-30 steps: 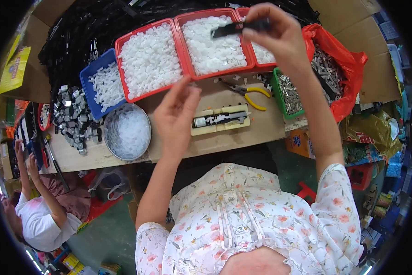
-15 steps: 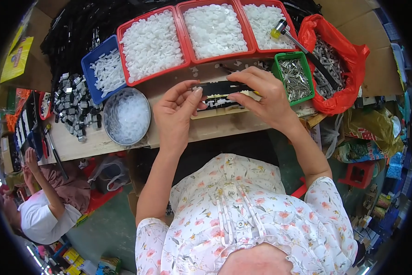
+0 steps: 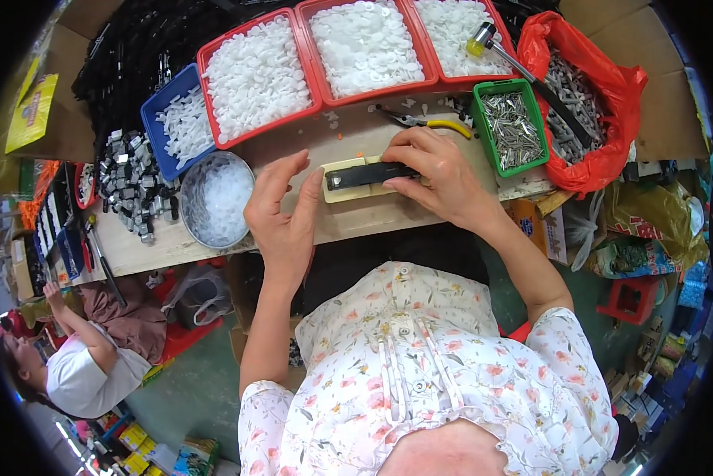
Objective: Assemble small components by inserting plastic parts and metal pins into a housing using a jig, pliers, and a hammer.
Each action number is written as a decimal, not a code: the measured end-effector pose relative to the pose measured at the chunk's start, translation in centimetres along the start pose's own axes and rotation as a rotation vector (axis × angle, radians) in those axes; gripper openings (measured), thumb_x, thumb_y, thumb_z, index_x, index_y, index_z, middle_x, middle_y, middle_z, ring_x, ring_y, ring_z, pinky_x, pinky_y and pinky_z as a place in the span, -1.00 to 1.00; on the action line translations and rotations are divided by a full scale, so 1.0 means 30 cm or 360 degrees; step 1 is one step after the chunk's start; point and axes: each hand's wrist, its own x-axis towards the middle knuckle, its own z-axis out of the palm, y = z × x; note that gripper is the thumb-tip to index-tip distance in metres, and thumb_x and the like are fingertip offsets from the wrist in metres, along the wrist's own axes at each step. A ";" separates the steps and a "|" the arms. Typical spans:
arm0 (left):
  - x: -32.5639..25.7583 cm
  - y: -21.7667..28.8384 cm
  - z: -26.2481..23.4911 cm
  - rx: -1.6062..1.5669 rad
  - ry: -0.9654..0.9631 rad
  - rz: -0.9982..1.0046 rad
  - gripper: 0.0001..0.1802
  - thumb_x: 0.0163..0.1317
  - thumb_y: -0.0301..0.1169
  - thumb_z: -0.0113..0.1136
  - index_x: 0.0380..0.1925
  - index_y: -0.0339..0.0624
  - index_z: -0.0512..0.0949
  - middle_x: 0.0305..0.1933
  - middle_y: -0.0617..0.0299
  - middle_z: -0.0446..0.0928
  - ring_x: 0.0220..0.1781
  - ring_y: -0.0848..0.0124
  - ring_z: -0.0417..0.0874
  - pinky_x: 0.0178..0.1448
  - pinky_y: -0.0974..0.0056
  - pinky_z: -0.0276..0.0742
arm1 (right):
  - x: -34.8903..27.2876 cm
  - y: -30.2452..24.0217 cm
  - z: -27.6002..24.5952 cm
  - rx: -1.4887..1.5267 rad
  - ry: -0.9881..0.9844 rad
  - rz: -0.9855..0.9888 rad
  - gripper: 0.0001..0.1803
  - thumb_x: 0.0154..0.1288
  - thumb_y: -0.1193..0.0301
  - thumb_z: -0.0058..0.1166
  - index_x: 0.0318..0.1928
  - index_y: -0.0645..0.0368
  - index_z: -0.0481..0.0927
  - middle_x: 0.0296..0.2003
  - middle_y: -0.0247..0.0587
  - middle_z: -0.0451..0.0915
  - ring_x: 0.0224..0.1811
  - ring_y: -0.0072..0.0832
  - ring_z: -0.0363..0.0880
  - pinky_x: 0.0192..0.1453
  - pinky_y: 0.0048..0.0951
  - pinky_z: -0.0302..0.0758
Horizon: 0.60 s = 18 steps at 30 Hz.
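The black strip part lies lengthwise on a cream-coloured fixture block near the middle of the wooden bench, just in front of the red trays. The right hand pinches its right end, thumb below and fingers curled over the top. The left hand is open with fingers spread, holding nothing, its thumb tip just beside the block's left end.

To do this step well, I judge the strip should be pressed flat and square into the block, with the free hand steadying the block so it cannot slide.

Counted, largest first: one red bag of grey metal pieces; three red trays of white plastic pieces; one blue tray and one round metal bowl, also holding white pieces; one green tray of metal pins; one small hammer; one pair of yellow-handled pliers. The heap of grey-and-black parts is too many to count.
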 end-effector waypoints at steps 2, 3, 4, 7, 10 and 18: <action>-0.001 0.004 0.009 0.0066 -0.0009 0.0055 -0.70 0.23 -0.46 0.38 -0.04 -0.31 0.67 -0.10 0.05 0.67 -0.07 0.27 0.68 0.00 0.23 0.53 | 0.000 0.001 0.003 0.0001 -0.0038 0.0042 -0.66 0.17 0.34 0.35 -0.09 0.23 0.63 -0.10 -0.15 0.57 -0.02 -0.18 0.56 0.10 -0.19 0.42; -0.003 0.002 0.011 0.0061 -0.0010 0.0054 -0.70 0.23 -0.46 0.38 -0.04 -0.31 0.67 -0.10 0.05 0.67 -0.07 0.27 0.68 0.00 0.23 0.53 | 0.001 0.000 0.005 -0.0003 -0.0040 0.0045 -0.66 0.17 0.34 0.35 -0.09 0.23 0.63 -0.10 -0.15 0.57 -0.02 -0.18 0.56 0.10 -0.19 0.42; -0.005 -0.001 0.014 0.0112 -0.0011 0.0127 -0.71 0.22 -0.47 0.38 -0.06 -0.31 0.67 -0.11 0.05 0.66 -0.06 0.23 0.68 0.01 0.20 0.54 | 0.003 -0.002 0.008 -0.0014 -0.0041 0.0039 -0.66 0.16 0.34 0.35 -0.09 0.23 0.63 -0.10 -0.14 0.56 -0.02 -0.18 0.56 0.09 -0.18 0.42; -0.008 0.005 0.026 0.0228 -0.0041 0.0276 -0.72 0.18 -0.50 0.39 -0.10 -0.31 0.67 -0.12 0.04 0.64 -0.02 0.14 0.66 0.03 0.15 0.54 | 0.012 0.000 0.016 -0.0027 -0.0053 0.0026 -0.65 0.16 0.35 0.35 -0.08 0.24 0.63 -0.11 -0.13 0.56 -0.03 -0.16 0.56 0.08 -0.18 0.43; -0.010 -0.006 0.063 0.0324 -0.0116 0.0508 -0.72 0.13 -0.53 0.39 -0.12 -0.31 0.66 -0.10 0.05 0.61 0.03 0.08 0.63 0.07 0.11 0.53 | 0.012 0.003 0.017 -0.0010 -0.0074 0.0036 -0.66 0.17 0.36 0.34 -0.08 0.24 0.62 -0.11 -0.11 0.56 -0.04 -0.14 0.56 0.07 -0.18 0.45; -0.033 -0.062 0.141 0.0486 -0.0366 0.1056 -0.61 0.09 -0.65 0.25 -0.03 -0.54 0.57 0.07 -0.10 0.55 0.10 0.03 0.60 0.17 0.01 0.52 | 0.007 0.037 -0.085 -0.0019 0.0141 0.0048 -0.64 0.18 0.41 0.34 -0.03 0.28 0.64 -0.05 -0.03 0.60 0.01 -0.09 0.61 0.09 -0.24 0.54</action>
